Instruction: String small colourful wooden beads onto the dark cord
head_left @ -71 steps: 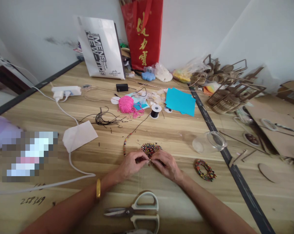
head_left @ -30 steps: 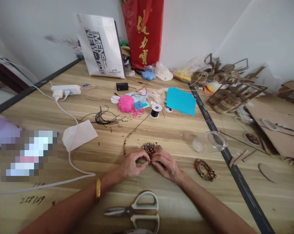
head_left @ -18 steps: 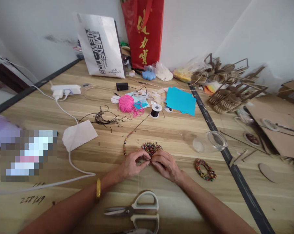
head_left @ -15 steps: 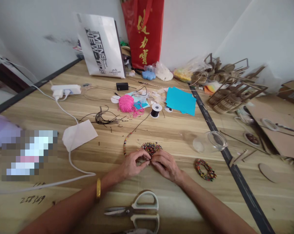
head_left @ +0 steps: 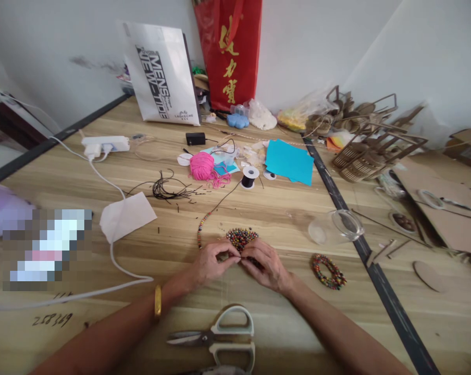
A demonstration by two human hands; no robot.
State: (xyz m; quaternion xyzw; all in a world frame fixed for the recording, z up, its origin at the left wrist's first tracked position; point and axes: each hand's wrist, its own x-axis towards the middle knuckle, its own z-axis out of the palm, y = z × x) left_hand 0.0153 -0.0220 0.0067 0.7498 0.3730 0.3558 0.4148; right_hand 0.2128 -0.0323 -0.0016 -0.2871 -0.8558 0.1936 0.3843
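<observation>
My left hand [head_left: 215,260] and my right hand [head_left: 267,264] meet fingertip to fingertip just in front of a pile of small multicoloured beads [head_left: 241,237]. Both are pinched closed. A black cord strung with beads [head_left: 200,229] curves down from a spool of black cord [head_left: 250,177] and runs in under my left hand, whose fingertips pinch its end. What the right fingertips grip is too small to make out. A finished-looking loop of beads [head_left: 329,272] lies to the right. White-handled scissors [head_left: 231,336] rest nearer me, pointing left.
A clear jar [head_left: 329,228] lies on its side at right. Farther back are pink yarn [head_left: 202,165], blue sheets [head_left: 289,161], cut black cords [head_left: 169,187] and wooden baskets [head_left: 360,156]. A white cable [head_left: 114,260] crosses the left side near a white paper piece [head_left: 129,214].
The fingertips of both hands have drawn closer together, and the left fingers have straightened slightly. The beads, spool and scissors lie as before.
</observation>
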